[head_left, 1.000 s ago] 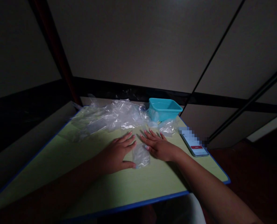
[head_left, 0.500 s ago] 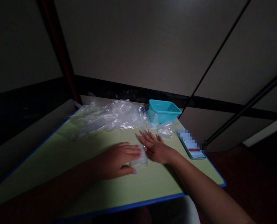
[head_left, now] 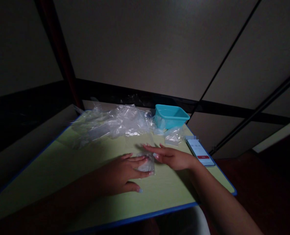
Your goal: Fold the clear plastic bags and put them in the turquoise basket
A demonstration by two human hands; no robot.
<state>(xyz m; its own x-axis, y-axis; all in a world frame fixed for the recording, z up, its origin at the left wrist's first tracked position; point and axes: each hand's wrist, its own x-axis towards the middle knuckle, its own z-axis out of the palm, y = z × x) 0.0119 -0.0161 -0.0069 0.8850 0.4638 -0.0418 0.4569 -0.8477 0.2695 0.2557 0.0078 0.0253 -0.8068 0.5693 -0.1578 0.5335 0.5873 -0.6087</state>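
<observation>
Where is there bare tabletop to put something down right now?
Bare table lies left of the left hand, below the plastic bag pile; a strip runs along the near blue edge. It is crowded at the far edge around the teal tub, small bag and phone by the right hand.

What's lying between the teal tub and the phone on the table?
A small crumpled clear plastic bag lies between the teal tub and the phone, seen in the head view.

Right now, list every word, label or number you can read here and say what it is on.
None can be read.
Phone screen: lines of text and a red button, too small and blurred to read; its top is blurred out.
Teal tub and clear plastic bags: no print visible.
</observation>
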